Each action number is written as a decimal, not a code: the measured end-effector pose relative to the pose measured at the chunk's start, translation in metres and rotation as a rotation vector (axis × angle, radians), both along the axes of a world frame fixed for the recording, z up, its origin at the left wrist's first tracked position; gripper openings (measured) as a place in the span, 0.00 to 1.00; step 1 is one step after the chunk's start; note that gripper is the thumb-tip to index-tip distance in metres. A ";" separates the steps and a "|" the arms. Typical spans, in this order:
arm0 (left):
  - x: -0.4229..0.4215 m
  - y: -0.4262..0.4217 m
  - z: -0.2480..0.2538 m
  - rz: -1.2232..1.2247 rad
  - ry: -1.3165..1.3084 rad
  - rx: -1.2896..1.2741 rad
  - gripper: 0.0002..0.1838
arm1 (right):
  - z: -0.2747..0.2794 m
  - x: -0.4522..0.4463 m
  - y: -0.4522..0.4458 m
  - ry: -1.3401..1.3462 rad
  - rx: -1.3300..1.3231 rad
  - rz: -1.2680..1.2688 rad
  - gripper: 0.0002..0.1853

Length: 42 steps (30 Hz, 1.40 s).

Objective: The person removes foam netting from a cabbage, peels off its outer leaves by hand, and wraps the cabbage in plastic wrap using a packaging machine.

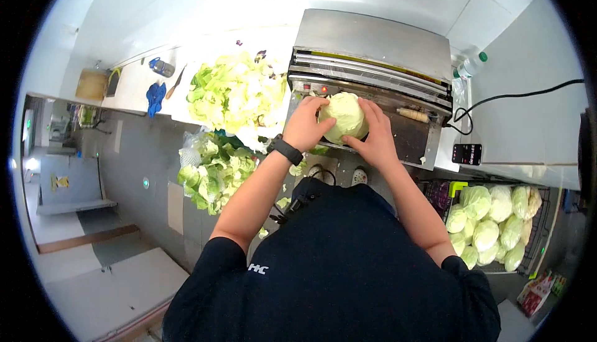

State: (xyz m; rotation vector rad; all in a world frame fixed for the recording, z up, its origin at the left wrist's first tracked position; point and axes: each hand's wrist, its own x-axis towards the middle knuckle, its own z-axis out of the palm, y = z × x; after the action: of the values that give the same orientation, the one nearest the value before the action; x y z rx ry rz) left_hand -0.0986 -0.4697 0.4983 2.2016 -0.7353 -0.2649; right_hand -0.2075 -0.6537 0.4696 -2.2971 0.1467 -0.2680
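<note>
A round pale green cabbage (pixel 344 118) is between my two hands, over the front part of a metal wrapping machine (pixel 373 37). My left hand (pixel 309 123), with a dark band on the wrist, curves round the cabbage's left side. On its right side, my right hand (pixel 375 131) has its fingers along the top and the thumb at the lower edge. Both hands touch the cabbage. The underside of the cabbage is hidden. Just right of my right hand, a small wooden roller (pixel 413 115) lies on the machine.
Loose leaves (pixel 233 93) are heaped on the left counter, with more leaves (pixel 217 171) in a bag below. Wrapped cabbages (pixel 485 234) fill a crate at the lower right. A phone (pixel 467 154), black cable (pixel 516 97) and bottle (pixel 471 65) are at the right. A knife (pixel 176 83) lies far left.
</note>
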 end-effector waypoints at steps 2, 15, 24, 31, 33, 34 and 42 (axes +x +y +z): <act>-0.001 0.000 0.008 0.064 0.156 -0.047 0.22 | -0.003 -0.002 0.000 -0.027 -0.009 -0.008 0.51; -0.002 -0.006 0.002 0.110 0.296 -0.324 0.19 | -0.009 -0.003 -0.021 -0.074 0.002 0.117 0.44; -0.001 -0.013 0.015 0.141 0.483 -0.313 0.16 | -0.004 -0.008 -0.006 -0.063 0.080 -0.011 0.52; -0.011 -0.017 0.033 0.186 0.880 -0.647 0.22 | -0.002 -0.012 0.000 -0.010 0.063 -0.052 0.48; -0.010 -0.029 0.026 0.185 0.897 -0.689 0.21 | -0.003 -0.010 0.002 -0.092 0.044 -0.052 0.46; -0.008 -0.036 0.024 0.181 0.911 -0.732 0.21 | -0.003 -0.009 0.003 -0.094 0.046 -0.047 0.46; -0.013 -0.036 0.005 0.212 0.268 -0.523 0.19 | -0.010 0.008 -0.009 -0.167 0.064 -0.112 0.33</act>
State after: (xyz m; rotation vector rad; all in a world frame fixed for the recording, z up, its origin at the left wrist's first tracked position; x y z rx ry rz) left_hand -0.1119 -0.5053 0.5031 1.6860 -0.3650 -0.2241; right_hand -0.1994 -0.6631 0.4597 -2.1952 0.1957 -0.5044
